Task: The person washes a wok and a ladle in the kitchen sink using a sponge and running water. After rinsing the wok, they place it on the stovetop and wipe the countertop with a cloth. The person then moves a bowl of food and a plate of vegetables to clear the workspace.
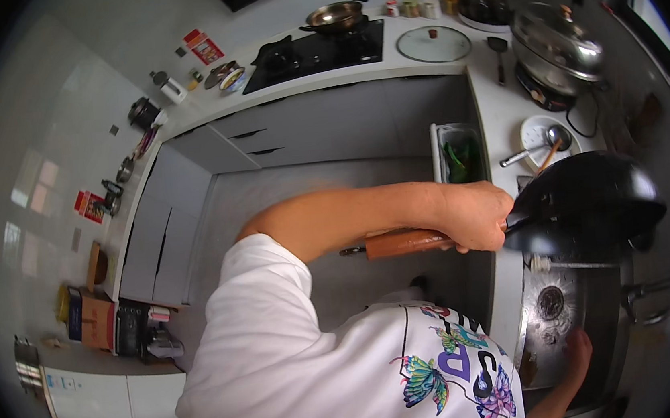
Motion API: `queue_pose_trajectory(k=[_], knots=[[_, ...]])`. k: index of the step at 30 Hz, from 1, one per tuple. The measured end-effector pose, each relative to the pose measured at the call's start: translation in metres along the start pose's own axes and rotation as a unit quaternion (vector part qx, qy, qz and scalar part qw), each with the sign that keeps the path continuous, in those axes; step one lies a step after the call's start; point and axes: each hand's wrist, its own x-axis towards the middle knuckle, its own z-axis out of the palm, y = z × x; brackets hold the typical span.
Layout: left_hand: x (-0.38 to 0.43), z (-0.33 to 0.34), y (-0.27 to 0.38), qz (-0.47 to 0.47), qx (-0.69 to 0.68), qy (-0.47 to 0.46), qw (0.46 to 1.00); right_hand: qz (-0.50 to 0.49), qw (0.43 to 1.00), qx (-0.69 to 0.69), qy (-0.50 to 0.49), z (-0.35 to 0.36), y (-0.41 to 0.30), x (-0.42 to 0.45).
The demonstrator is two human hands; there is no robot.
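My left hand point(481, 216) grips the wooden handle point(408, 242) of a black wok point(588, 203). The wok is tilted and held over the counter edge and the near end of the steel sink point(552, 327). Lower down, my right hand point(577, 352) is over the sink, blurred, and nothing can be made out in it. Just behind the wok, a white perforated bowl point(536, 129) holds a metal ladle point(557, 138) and a wooden utensil.
A faucet point(658, 296) rises at the sink's right. Along the counter stand a lidded steel steamer point(558, 48), a spatula point(499, 57), a glass lid point(433, 43) and a black hob point(317, 53) bearing a pan point(334, 17). A bin with green scraps point(460, 157) hangs by the cabinet.
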Motion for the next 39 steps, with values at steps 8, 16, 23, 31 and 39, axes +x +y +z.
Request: queue_pose_trajectory(k=[8, 16, 23, 31, 39], knots=[[-0.057, 0.007, -0.113, 0.004, -0.548, -0.051, 0.835, -0.146, 0.976, 0.153, 0.053, 0.116, -0.065, -0.072], [-0.171, -0.012, -0.251, 0.004, -0.628, 0.02, 0.778, -0.171, 0.948, 0.071, -0.258, 0.418, -0.165, -0.107], [-0.268, -0.034, -0.365, -0.036, -0.669, 0.122, 0.732, -0.107, 0.959, -0.103, -0.241, 0.63, -0.175, -0.079], [-0.328, -0.11, -0.489, -0.071, -0.683, 0.177, 0.705, -0.238, 0.9, -0.215, -0.295, 0.859, -0.187, -0.062], [-0.327, -0.252, -0.645, -0.162, -0.532, 0.194, 0.808, -0.269, 0.874, -0.265, -0.307, 1.064, -0.215, 0.015]])
